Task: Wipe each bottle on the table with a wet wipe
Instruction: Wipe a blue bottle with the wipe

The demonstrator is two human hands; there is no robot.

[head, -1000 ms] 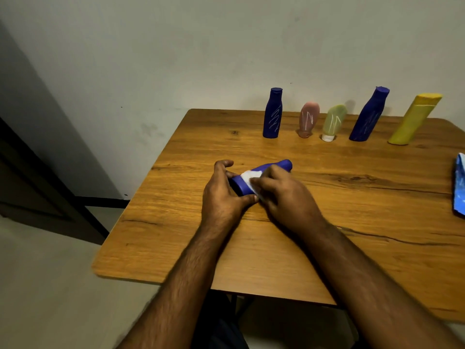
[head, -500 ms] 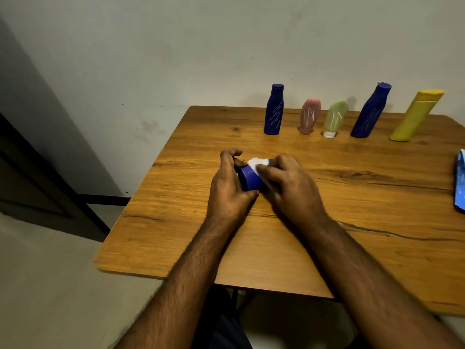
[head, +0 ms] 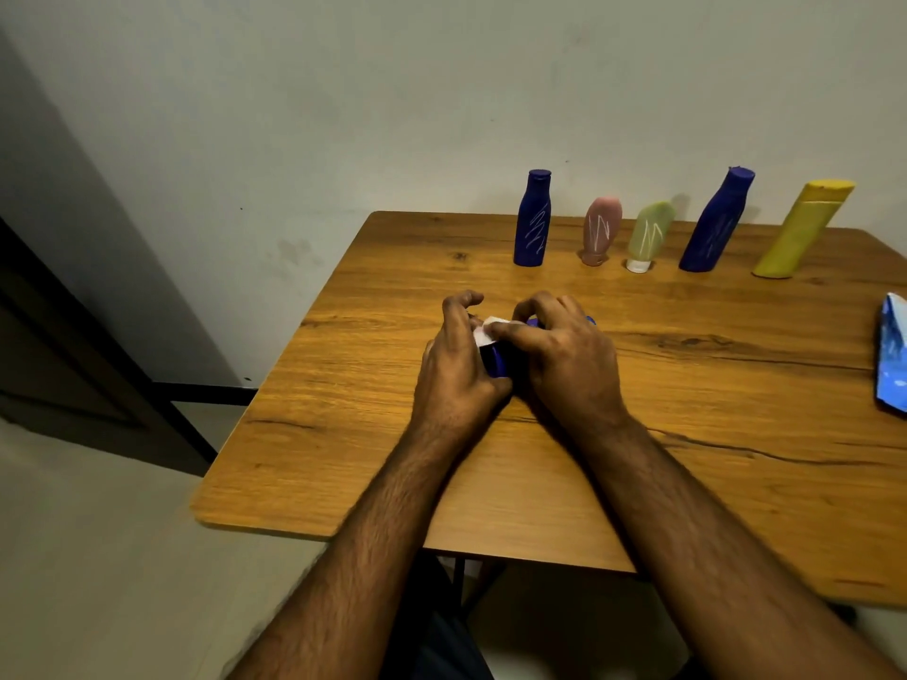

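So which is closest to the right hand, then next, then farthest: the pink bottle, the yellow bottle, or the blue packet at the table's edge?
Measured from the right hand in the head view:
1. Pink bottle, in the back row, just beyond the hand.
2. Yellow bottle, at the row's right end.
3. Blue packet, far right, at the picture's edge.

Blue bottle (head: 495,361) lying mid-table under white wipe (head: 486,332), five bottles upright behind

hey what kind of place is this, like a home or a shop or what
Probably a plain room in a home. A small wooden table stands against a bare painted wall, with toiletry-style bottles lined up along it and a dark doorway at the left.
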